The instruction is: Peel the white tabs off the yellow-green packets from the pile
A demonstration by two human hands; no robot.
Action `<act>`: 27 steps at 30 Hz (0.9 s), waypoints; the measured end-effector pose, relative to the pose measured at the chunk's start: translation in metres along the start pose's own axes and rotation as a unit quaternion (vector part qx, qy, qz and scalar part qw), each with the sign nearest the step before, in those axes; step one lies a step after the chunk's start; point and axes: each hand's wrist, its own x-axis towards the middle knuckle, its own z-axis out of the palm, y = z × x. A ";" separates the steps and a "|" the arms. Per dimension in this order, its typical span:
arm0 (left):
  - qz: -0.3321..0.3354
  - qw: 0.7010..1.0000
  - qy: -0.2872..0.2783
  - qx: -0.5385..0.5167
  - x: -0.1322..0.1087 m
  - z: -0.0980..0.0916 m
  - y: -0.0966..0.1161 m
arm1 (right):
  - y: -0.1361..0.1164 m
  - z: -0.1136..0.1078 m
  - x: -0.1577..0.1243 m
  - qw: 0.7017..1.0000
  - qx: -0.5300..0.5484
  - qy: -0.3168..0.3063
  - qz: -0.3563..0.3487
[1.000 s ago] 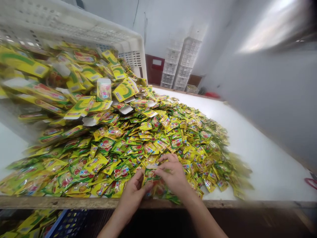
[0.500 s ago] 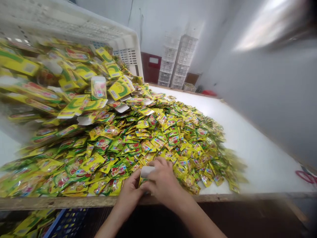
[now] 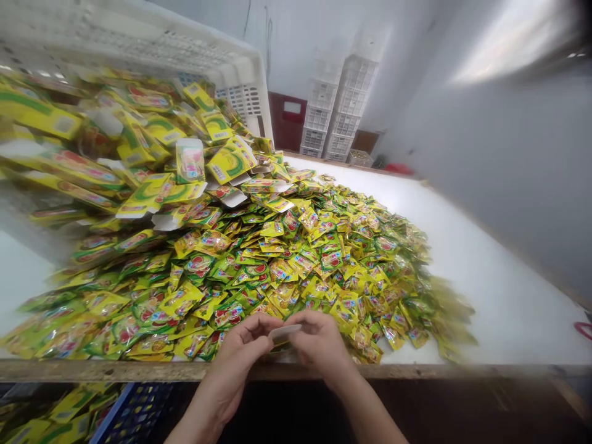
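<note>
Near the table's front edge, my left hand (image 3: 247, 345) is closed on the left side of a small box (image 3: 283, 333), whose pale flap faces up. My right hand (image 3: 319, 342) is closed round the right side of the same box, its fingers slightly blurred. Most of the box is hidden by my fingers. Beyond my hands spreads a large heap of shiny yellow and green packets (image 3: 282, 271). Yellow cartons (image 3: 231, 161) with open white flaps lie on the heap's left part, spilling from a tipped white crate (image 3: 250, 68).
The white table (image 3: 481, 277) has a wooden front edge. A blue basket (image 3: 115, 416) with yellow cartons sits below at the left. Red handles (image 3: 583, 330) lie at the far right. Stacked white crates (image 3: 345, 111) stand behind the table.
My hands have come level on either side of the box, and its pale flap now looks narrower and flatter. The whole view has shifted slightly, with the scene moving to the right.
</note>
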 end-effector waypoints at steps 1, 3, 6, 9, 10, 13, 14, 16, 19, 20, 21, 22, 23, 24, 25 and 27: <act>0.012 0.999 0.036 0.005 0.000 0.001 -0.001 | -0.002 0.001 0.003 1.000 0.002 -0.002 -0.019; 0.044 0.993 0.104 0.028 0.002 0.001 -0.008 | -0.006 0.001 0.008 0.999 0.009 0.004 -0.048; 0.105 0.978 0.155 0.096 0.005 -0.003 -0.021 | -0.007 0.000 0.014 0.999 0.013 0.010 -0.040; 0.146 0.965 0.162 0.148 0.009 -0.007 -0.027 | -0.003 0.000 0.018 0.999 0.019 0.012 -0.030; 0.154 0.963 0.157 0.158 0.010 -0.008 -0.026 | -0.001 0.000 0.019 0.999 0.021 0.016 -0.033; 0.199 0.951 0.126 0.202 0.015 -0.009 -0.022 | 0.004 0.002 0.019 0.997 0.016 0.035 -0.064; 0.227 0.942 0.112 0.222 0.017 -0.010 -0.021 | 0.005 0.001 0.019 0.996 0.014 0.037 -0.075; 0.292 0.918 0.086 0.256 0.019 -0.012 -0.019 | 0.007 0.000 0.017 0.995 0.009 0.033 -0.097; 0.358 0.887 0.066 0.285 0.022 -0.017 -0.021 | 0.009 -0.002 0.014 0.989 -0.017 0.033 -0.144; 0.370 0.880 0.057 0.293 0.022 -0.018 -0.023 | 0.010 -0.002 0.013 0.984 -0.041 0.040 -0.171; 0.381 0.873 0.046 0.300 0.022 -0.020 -0.025 | 0.012 -0.002 0.011 0.976 -0.071 0.050 -0.201; 0.389 0.869 0.036 0.304 0.021 -0.021 -0.027 | 0.013 -0.001 0.009 0.966 -0.102 0.058 -0.232; 0.396 0.866 0.028 0.304 0.021 -0.021 -0.029 | 0.015 0.000 0.006 0.954 -0.132 0.065 -0.260; 0.401 0.865 0.022 0.299 0.020 -0.021 -0.031 | 0.016 0.000 0.002 0.944 -0.157 0.067 -0.283; 0.403 0.867 0.015 0.291 0.020 -0.021 -0.033 | 0.016 0.000 -0.001 0.935 -0.177 0.066 -0.301; 0.389 0.879 0.004 0.278 0.019 -0.018 -0.034 | 0.013 -0.003 -0.007 0.927 -0.211 0.041 -0.307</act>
